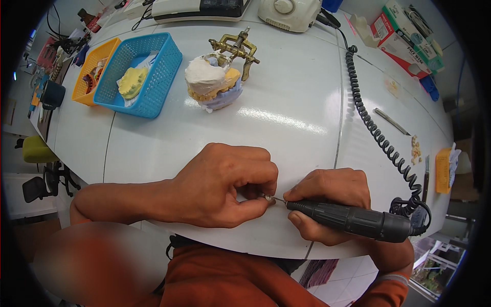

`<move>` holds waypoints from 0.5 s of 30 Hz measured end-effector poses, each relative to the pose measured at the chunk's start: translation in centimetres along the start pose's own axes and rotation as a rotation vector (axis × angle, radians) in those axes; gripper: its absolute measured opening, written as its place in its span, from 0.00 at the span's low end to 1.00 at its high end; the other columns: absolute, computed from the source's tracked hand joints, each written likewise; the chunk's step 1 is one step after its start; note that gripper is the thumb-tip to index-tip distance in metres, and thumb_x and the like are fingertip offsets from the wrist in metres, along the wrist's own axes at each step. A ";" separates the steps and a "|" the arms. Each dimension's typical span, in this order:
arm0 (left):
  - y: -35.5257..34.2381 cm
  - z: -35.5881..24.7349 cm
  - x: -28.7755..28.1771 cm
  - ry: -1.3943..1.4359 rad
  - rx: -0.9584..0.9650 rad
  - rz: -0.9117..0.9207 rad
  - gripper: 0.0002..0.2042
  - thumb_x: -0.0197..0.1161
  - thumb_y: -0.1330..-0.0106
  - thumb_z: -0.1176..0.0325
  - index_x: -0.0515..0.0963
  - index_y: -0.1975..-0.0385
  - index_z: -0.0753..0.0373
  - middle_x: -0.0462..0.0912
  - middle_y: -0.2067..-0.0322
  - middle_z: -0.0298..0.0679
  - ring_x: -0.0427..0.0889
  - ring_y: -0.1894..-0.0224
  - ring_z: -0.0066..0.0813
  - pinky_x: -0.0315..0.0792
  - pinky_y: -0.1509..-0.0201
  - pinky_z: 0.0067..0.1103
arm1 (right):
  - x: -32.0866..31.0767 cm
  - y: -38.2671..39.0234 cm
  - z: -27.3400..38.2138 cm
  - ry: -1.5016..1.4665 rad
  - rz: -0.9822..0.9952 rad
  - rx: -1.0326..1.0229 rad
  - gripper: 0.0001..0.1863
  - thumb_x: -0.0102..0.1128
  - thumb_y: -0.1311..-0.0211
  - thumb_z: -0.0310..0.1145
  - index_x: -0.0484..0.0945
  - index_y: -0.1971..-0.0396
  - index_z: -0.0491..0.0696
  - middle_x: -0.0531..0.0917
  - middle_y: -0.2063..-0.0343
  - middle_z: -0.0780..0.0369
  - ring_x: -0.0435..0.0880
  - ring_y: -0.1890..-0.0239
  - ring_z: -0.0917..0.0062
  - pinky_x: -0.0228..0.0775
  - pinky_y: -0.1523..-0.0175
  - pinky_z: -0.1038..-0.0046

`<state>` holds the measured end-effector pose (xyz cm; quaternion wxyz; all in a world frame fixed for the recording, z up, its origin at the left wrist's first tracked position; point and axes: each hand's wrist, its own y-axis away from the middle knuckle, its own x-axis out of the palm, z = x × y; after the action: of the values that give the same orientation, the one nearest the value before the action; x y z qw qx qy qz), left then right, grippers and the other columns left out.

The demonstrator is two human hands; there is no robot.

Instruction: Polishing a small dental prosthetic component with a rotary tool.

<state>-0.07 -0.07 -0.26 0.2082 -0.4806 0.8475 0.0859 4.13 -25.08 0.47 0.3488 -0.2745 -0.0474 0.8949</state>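
My left hand rests at the white table's front edge, fingers pinching a tiny pale piece too small to name. My right hand grips a black rotary handpiece, its thin metal bit pointing left at that piece, touching or nearly so. A coiled black cord runs from the handpiece's back to the far side. Beyond my hands stands a brass articulator with a dental cast in white, yellow and pale lilac.
Blue basket with yellow cast, orange baskets at both sides. White machines sit at the back, boxes at back right. A metal tool and small tooth-coloured pieces lie right. Office chairs stand left.
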 end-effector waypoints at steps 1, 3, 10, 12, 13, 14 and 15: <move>0.0 0.0 0.0 0.001 0.001 0.001 0.05 0.72 0.44 0.78 0.84 0.69 0.66 0.82 0.70 0.38 0.87 0.70 0.28 0.82 0.67 0.22 | 0.1 0.1 0.0 0.001 -0.001 0.001 0.11 0.75 0.51 0.24 0.87 0.65 0.44 0.86 0.77 0.60 0.86 0.79 0.71 0.77 0.73 0.74; -0.1 -0.1 0.0 0.004 0.010 0.009 0.05 0.72 0.44 0.78 0.84 0.69 0.66 0.82 0.71 0.38 0.87 0.70 0.28 0.82 0.67 0.22 | 0.2 0.2 -0.2 -0.011 -0.027 -0.039 0.10 0.75 0.51 0.24 0.87 0.65 0.44 0.86 0.77 0.59 0.86 0.79 0.71 0.77 0.72 0.74; 0.0 0.0 0.0 -0.004 0.007 0.009 0.05 0.72 0.44 0.78 0.84 0.69 0.66 0.82 0.71 0.38 0.87 0.70 0.28 0.82 0.67 0.22 | 0.1 0.0 0.0 -0.015 -0.004 -0.018 0.10 0.75 0.51 0.24 0.87 0.66 0.43 0.87 0.77 0.59 0.87 0.79 0.71 0.78 0.72 0.74; 0.0 0.1 0.0 0.009 -0.001 0.001 0.05 0.72 0.44 0.78 0.84 0.69 0.66 0.83 0.70 0.38 0.87 0.70 0.28 0.82 0.67 0.22 | 0.2 0.0 0.0 -0.011 -0.026 -0.029 0.11 0.75 0.51 0.24 0.87 0.66 0.43 0.87 0.77 0.59 0.87 0.79 0.71 0.78 0.72 0.74; 0.0 0.1 0.0 0.010 -0.001 0.002 0.05 0.72 0.44 0.78 0.84 0.69 0.66 0.83 0.70 0.38 0.87 0.70 0.28 0.82 0.67 0.22 | 0.3 0.0 0.0 -0.011 -0.027 -0.028 0.11 0.75 0.51 0.24 0.87 0.66 0.43 0.87 0.77 0.59 0.87 0.79 0.71 0.78 0.72 0.74; -0.1 0.0 0.0 0.007 0.000 0.004 0.05 0.72 0.44 0.78 0.83 0.69 0.66 0.82 0.70 0.38 0.87 0.70 0.28 0.82 0.67 0.22 | 0.3 0.1 -0.1 -0.011 -0.029 -0.032 0.11 0.75 0.51 0.24 0.87 0.66 0.43 0.87 0.76 0.59 0.87 0.79 0.71 0.78 0.72 0.74; -0.1 0.0 0.0 0.004 0.001 0.006 0.05 0.72 0.44 0.78 0.83 0.69 0.66 0.82 0.70 0.38 0.87 0.70 0.28 0.82 0.67 0.22 | 0.3 0.1 -0.1 -0.010 -0.032 -0.035 0.11 0.75 0.51 0.23 0.87 0.66 0.43 0.87 0.76 0.59 0.87 0.79 0.71 0.79 0.72 0.74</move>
<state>0.02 -0.11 -0.28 0.2064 -0.4781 0.8495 0.0851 3.94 -24.95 0.26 0.3580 -0.2753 -0.0694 0.8895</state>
